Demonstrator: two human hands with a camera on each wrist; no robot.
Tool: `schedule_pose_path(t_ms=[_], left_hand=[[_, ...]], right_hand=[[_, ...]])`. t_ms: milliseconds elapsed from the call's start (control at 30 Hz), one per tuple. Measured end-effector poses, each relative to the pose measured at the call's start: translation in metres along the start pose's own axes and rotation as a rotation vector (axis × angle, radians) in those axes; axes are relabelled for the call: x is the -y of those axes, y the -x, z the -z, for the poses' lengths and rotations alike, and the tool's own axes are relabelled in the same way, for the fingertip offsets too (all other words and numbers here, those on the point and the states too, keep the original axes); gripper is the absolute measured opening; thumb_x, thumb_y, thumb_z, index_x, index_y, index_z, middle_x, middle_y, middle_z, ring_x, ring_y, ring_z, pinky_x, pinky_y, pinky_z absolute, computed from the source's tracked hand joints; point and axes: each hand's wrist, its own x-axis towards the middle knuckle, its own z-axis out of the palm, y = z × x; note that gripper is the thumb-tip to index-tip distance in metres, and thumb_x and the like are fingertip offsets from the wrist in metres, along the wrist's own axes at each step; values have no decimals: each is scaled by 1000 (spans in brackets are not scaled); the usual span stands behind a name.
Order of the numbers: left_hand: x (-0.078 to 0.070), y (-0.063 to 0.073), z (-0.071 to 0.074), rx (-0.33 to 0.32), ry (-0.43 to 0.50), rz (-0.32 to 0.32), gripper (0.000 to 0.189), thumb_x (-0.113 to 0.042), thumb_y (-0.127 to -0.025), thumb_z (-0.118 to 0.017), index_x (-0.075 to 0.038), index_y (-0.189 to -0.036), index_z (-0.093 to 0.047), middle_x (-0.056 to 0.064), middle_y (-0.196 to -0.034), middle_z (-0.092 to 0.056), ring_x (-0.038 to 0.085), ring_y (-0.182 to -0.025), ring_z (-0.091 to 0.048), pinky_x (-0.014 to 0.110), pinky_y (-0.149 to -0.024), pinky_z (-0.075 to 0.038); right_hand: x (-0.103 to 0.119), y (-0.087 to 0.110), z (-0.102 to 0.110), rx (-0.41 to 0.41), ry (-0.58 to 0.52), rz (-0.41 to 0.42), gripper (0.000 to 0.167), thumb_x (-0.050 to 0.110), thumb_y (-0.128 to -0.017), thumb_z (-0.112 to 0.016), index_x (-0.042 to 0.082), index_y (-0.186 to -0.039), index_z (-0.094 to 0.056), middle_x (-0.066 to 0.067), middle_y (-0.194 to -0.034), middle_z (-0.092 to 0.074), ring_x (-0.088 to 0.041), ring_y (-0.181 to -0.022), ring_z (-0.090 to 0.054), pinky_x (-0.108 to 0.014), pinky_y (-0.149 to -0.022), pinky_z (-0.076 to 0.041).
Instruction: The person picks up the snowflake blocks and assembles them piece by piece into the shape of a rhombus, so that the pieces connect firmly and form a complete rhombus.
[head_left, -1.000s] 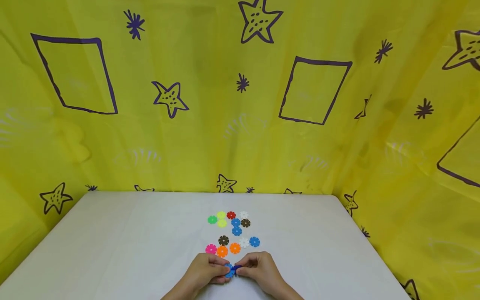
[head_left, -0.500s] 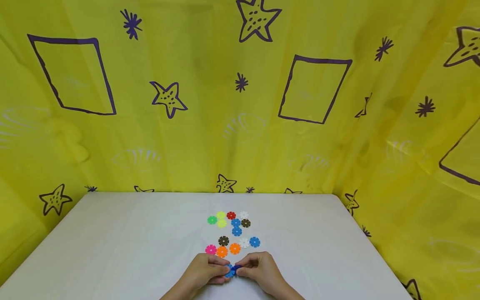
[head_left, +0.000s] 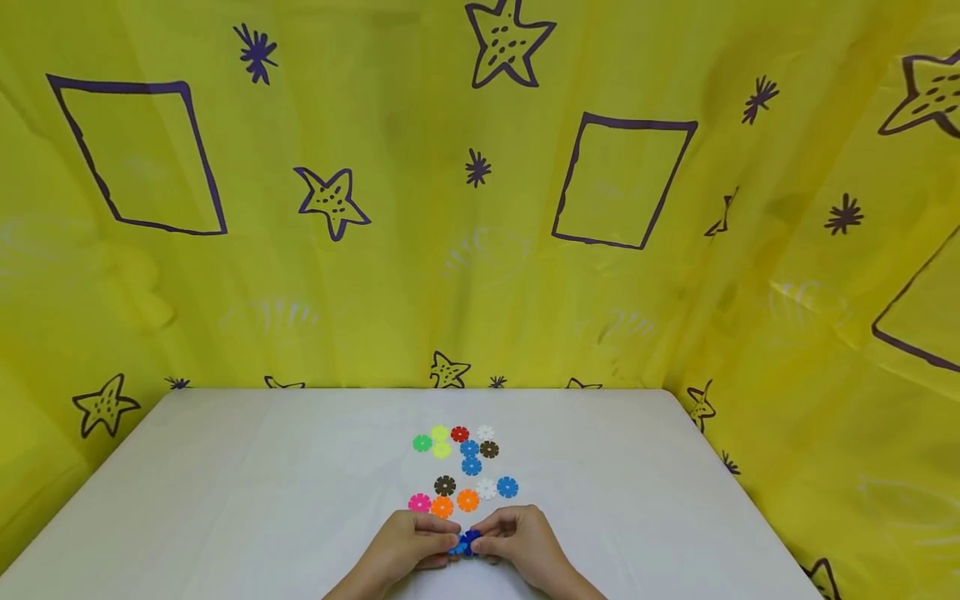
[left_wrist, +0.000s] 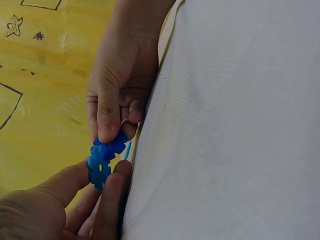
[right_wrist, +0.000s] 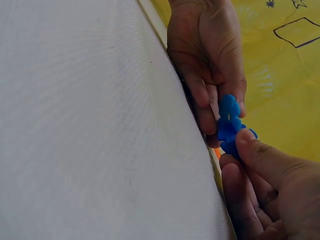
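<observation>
Just above the near part of the white table, my left hand (head_left: 408, 543) pinches a light blue notched plastic disc (left_wrist: 99, 172) between thumb and fingers. Facing it, my right hand (head_left: 525, 540) pinches a dark blue notched disc (left_wrist: 117, 146). The two discs meet at their edges, set at an angle to each other, as the right wrist view also shows with the light blue disc (right_wrist: 229, 106) above the dark blue one. Fingertips cover part of both discs.
Beyond the hands on the white table (head_left: 262, 492) lie several loose notched discs. Closest are a pink disc (head_left: 420, 503) and two orange ones, including one orange disc (head_left: 468, 500). Farther back is a red disc (head_left: 460, 434). A yellow patterned curtain (head_left: 390, 275) surrounds the table.
The dark blue disc has turned to show more of its face, and the light blue disc is more tilted and covered. Both hands stay nearly in place; the loose discs are undisturbed.
</observation>
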Motion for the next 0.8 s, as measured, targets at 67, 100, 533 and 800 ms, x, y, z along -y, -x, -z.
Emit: schedule_pose_path(t_ms=[67, 100, 533, 800], left_hand=[[1, 1, 0, 13, 16, -11, 27, -12, -86, -76, 5, -106, -72, 15, -95, -75, 19, -81, -73, 29, -73, -61], [1, 1, 0, 21, 25, -22, 29, -13, -86, -76, 6, -107, -72, 16, -96, -75, 21, -83, -74, 30, -74, -61], [5, 1, 5, 146, 113, -77, 39, -15, -83, -80, 4, -115, -70, 17, -104, -74, 24, -93, -73, 30, -80, -60], [6, 1, -2, 82, 101, -108, 32, -6, -82, -79, 8, -110, -70, 19, -96, -74, 21, -86, -73, 28, -76, -60]], right_hand=[[0, 0, 0, 7, -27, -6, 15, 7, -81, -79, -3, -92, -75, -12, -80, -75, -7, -62, -65, -19, -59, -58], [0, 0, 0, 7, -33, -4, 16, 7, -81, -79, -3, -92, -75, -13, -80, -75, -7, -61, -65, -19, -59, -58], [-1, 1, -1, 42, -138, -22, 22, 7, -81, -79, -9, -95, -72, -13, -76, -74, -7, -58, -66, -19, -57, -57], [4, 2, -2, 48, -202, -54, 24, 6, -84, -76, -12, -99, -70, -16, -78, -73, -9, -62, -68, -19, -59, -58]])
